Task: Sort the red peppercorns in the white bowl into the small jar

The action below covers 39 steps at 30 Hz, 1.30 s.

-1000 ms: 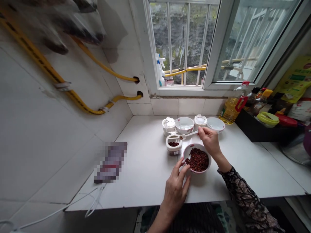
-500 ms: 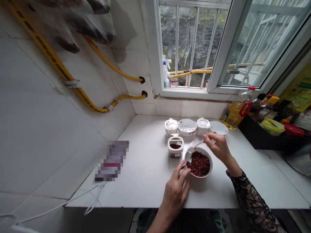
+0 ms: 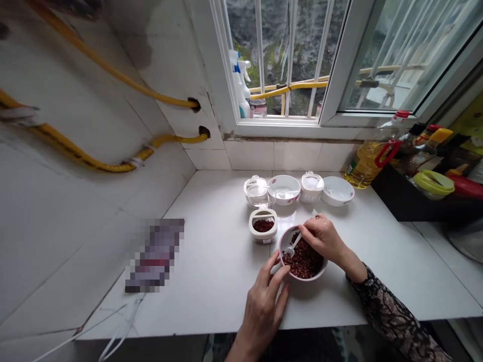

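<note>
White spoon (image 3: 290, 252) dipped among red grains (image 3: 305, 262) in the front bowl (image 3: 286, 241)

The front bowl stood well in from the front edge of the white table (image 3: 211, 271). To its left, a broad stretch of tabletop ran to a pixelated flat object (image 3: 154, 254) near the left edge; to its right, past the patterned sleeve (image 3: 392, 306), another stretch reached toward a black rack (image 3: 392, 201). Room was tighter on the far side, where the front jar (image 3: 263, 226) stood just beside the bowl and a row of dishes sat near the tiled wall (image 3: 252, 156).

There were three bowls, the other two (left (image 3: 284, 189), right (image 3: 337, 190)) in the back row; three jars, two of them behind (left (image 3: 252, 187), right (image 3: 312, 190)); and one spoon. The front jar, its clear lid raised, also held red grains.

The right hand (image 3: 323, 237) pinched the spoon's handle between thumb and fingers. The left hand (image 3: 262, 304) touched the bowl's left rim with spread fingers; whether they gripped it could not be told.

Half a second earlier, the scoop was at the bowl's far rim; now it lay on the grains.
</note>
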### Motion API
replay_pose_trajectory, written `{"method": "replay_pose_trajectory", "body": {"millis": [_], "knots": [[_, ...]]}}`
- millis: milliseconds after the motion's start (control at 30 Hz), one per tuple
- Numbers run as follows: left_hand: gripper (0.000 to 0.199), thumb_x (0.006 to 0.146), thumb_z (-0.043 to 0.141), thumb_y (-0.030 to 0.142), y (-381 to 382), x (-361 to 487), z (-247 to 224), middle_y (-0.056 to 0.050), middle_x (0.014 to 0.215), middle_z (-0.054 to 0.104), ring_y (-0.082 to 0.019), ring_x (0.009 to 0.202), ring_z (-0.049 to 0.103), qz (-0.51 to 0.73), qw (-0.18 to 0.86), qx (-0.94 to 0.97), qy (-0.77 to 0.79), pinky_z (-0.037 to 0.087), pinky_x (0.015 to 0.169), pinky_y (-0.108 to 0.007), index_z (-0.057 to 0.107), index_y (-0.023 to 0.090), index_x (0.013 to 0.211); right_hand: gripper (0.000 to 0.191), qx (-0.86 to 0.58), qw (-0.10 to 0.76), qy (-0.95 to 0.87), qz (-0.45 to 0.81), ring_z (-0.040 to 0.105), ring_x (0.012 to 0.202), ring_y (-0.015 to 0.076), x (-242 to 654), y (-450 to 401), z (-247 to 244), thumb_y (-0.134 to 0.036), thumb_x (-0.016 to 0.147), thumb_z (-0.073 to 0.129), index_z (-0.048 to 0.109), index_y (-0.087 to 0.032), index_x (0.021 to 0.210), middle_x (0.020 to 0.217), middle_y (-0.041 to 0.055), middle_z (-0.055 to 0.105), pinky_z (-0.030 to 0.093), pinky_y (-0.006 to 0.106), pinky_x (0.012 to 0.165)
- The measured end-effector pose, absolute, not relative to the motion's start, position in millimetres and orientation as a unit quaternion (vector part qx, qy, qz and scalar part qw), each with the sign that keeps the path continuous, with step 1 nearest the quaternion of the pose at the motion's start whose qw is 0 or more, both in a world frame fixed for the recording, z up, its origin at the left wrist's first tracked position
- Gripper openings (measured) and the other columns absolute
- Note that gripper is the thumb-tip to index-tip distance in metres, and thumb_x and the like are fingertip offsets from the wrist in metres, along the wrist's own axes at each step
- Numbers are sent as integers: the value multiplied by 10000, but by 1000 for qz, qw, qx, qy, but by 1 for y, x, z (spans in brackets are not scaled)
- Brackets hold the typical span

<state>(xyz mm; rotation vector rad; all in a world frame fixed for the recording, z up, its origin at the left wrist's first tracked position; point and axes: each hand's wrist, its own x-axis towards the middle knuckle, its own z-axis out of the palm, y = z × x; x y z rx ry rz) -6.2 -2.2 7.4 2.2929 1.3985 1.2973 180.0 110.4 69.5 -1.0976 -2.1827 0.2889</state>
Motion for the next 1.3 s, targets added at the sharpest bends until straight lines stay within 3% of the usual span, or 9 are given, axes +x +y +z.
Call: {"method": "replay_pose_trajectory", "body": {"millis": [200, 433, 833, 1300], "knots": [[314, 950, 458, 109, -4, -8, 6, -138, 1390, 501, -232, 1223, 588, 433, 96, 765, 468, 554, 951, -332, 543, 215, 1233, 439, -481, 379, -767, 192, 379, 503, 110, 187, 113, 72, -328, 931, 462, 388, -205, 517, 481, -40, 411, 329, 261, 573], [337, 942, 455, 82, -5, -10, 7, -144, 1390, 482, -224, 1212, 587, 426, 122, 765, 468, 549, 951, -320, 541, 214, 1240, 398, -435, 328, -835, 77, 376, 506, 106, 180, 108, 73, -248, 936, 476, 424, -191, 546, 499, -32, 488, 304, 301, 665], [299, 942, 470, 74, -4, -9, 8, -148, 1391, 482, -218, 1191, 602, 436, 112, 764, 463, 549, 945, -303, 565, 188, 1201, 439, -453, 343, -798, 199, 361, 478, 93, 178, 104, 75, -264, 939, 462, 369, -195, 516, 468, -53, 416, 349, 282, 662], [311, 941, 477, 74, -3, -10, 4, -146, 1406, 462, -215, 1236, 564, 431, 100, 771, 459, 528, 978, -308, 546, 181, 1224, 431, -516, 408, -740, 143, 351, 495, 98, 183, 109, 70, -291, 886, 482, 330, -196, 494, 456, -43, 388, 335, 259, 604]]}}
